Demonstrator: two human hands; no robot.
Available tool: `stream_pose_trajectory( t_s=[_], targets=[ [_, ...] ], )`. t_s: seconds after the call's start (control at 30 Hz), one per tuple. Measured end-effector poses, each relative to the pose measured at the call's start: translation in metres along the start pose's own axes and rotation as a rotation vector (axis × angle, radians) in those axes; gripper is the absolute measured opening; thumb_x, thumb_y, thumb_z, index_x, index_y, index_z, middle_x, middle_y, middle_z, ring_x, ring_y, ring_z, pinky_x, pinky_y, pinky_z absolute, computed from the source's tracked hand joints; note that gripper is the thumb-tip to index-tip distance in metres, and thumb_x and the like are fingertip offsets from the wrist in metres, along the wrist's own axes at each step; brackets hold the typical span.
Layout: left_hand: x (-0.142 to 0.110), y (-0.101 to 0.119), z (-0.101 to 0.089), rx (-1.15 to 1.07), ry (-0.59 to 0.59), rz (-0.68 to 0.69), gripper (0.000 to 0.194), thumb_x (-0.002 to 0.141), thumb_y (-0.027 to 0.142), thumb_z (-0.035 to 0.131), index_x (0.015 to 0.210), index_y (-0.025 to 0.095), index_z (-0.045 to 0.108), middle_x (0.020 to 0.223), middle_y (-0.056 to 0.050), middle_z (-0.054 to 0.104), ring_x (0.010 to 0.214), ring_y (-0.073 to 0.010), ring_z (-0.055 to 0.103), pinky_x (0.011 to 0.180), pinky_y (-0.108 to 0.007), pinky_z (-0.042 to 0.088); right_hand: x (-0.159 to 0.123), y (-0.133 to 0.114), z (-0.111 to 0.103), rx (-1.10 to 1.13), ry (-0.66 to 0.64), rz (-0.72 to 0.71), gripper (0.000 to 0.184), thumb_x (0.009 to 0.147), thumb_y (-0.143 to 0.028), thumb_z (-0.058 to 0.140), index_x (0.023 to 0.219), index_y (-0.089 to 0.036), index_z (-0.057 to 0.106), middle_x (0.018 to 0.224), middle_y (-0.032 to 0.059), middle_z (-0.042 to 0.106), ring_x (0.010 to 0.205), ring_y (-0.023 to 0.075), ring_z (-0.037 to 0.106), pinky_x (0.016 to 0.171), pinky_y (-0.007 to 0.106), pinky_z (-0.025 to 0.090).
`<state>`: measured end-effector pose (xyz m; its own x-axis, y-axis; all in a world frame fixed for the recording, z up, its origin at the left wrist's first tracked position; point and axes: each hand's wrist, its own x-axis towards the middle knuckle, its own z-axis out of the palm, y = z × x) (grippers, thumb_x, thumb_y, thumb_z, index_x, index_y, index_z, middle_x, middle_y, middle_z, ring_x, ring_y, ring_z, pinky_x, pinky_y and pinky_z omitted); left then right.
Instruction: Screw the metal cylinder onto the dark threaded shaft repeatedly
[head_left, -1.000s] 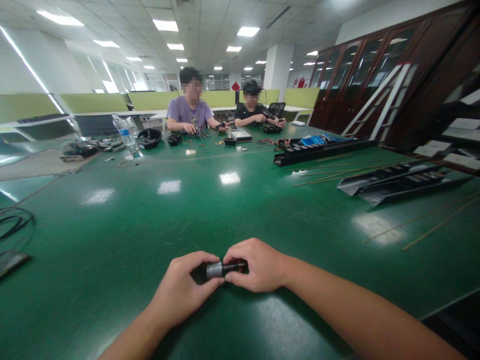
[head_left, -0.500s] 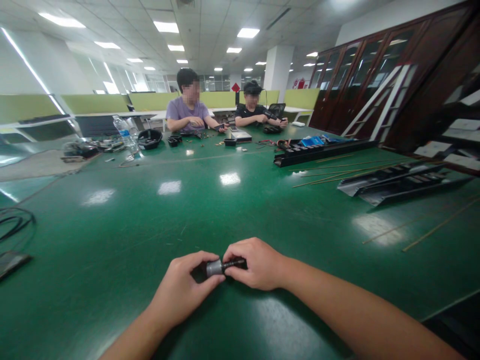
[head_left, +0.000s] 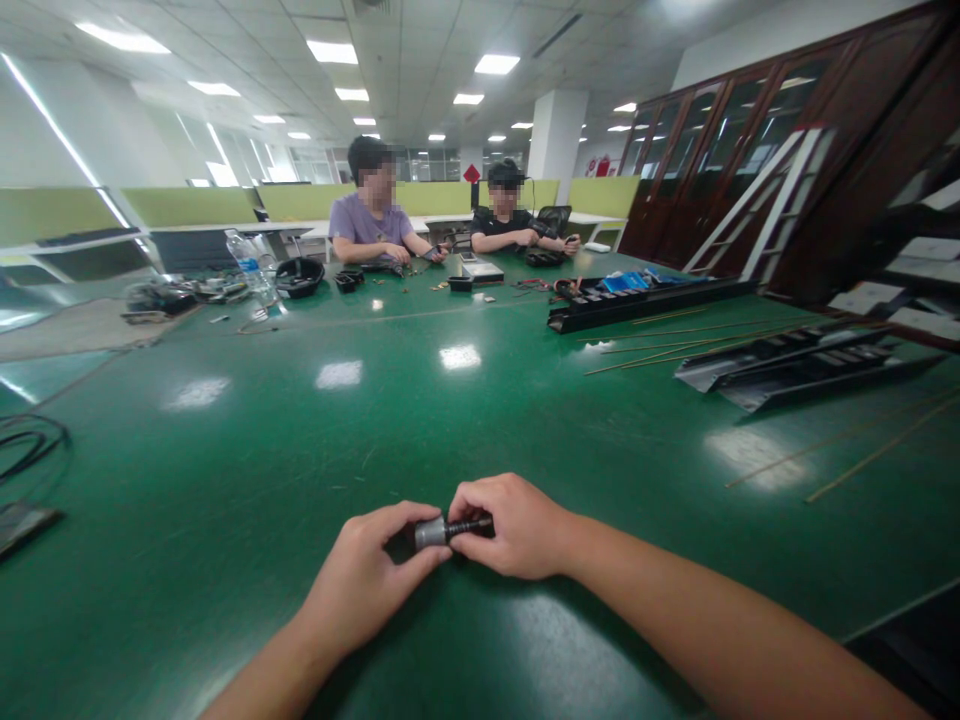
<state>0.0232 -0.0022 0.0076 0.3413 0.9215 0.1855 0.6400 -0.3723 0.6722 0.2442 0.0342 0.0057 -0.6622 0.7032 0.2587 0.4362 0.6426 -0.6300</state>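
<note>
Both my hands meet low over the green table, near its front edge. My left hand pinches the silver end of a small cylindrical metal part between thumb and fingers. My right hand is closed on the dark threaded end of the same part. The part lies level between the two hands, just above the tabletop. How the two ends join is hidden by my fingers.
Long black trays and thin wooden rods lie at the right. Black cables lie at the left edge. Two people sit at the far end with a water bottle, a black bowl and small parts.
My hands and the part have stayed almost still, shifting only slightly. The people at the far end have moved their hands a little.
</note>
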Motion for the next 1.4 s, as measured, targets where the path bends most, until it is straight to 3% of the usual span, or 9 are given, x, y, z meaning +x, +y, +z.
stream_pose_trajectory(
  t_s=[1.2, 1.4],
  targets=[
    [0.0012, 0.0, -0.0001, 0.008, 0.008, -0.067, 0.025, 0.082, 0.036, 0.072, 0.106, 0.03, 0.07, 0.101, 0.004, 0.074, 0.093, -0.0172, 0.069, 0.085, -0.028, 0.051, -0.0003, 0.0018, -0.002, -0.012, -0.01, 0.03, 0.016, 0.084, -0.032, 0.065, 0.092, -0.019, 0.068, 0.077, 0.0015, 0.069, 0.068, 0.0128, 0.062, 0.064, 0.022, 0.043],
    [-0.0009, -0.0044, 0.0006, 0.01, 0.003, -0.054, 0.025, 0.082, 0.035, 0.071, 0.106, 0.03, 0.07, 0.1, 0.004, 0.074, 0.091, -0.017, 0.068, 0.082, -0.028, 0.051, -0.0001, 0.0038, -0.0006, 0.002, -0.019, 0.029, 0.017, 0.077, -0.027, 0.07, 0.091, -0.018, 0.067, 0.077, 0.0008, 0.069, 0.066, 0.0128, 0.062, 0.062, 0.022, 0.042]
  ],
)
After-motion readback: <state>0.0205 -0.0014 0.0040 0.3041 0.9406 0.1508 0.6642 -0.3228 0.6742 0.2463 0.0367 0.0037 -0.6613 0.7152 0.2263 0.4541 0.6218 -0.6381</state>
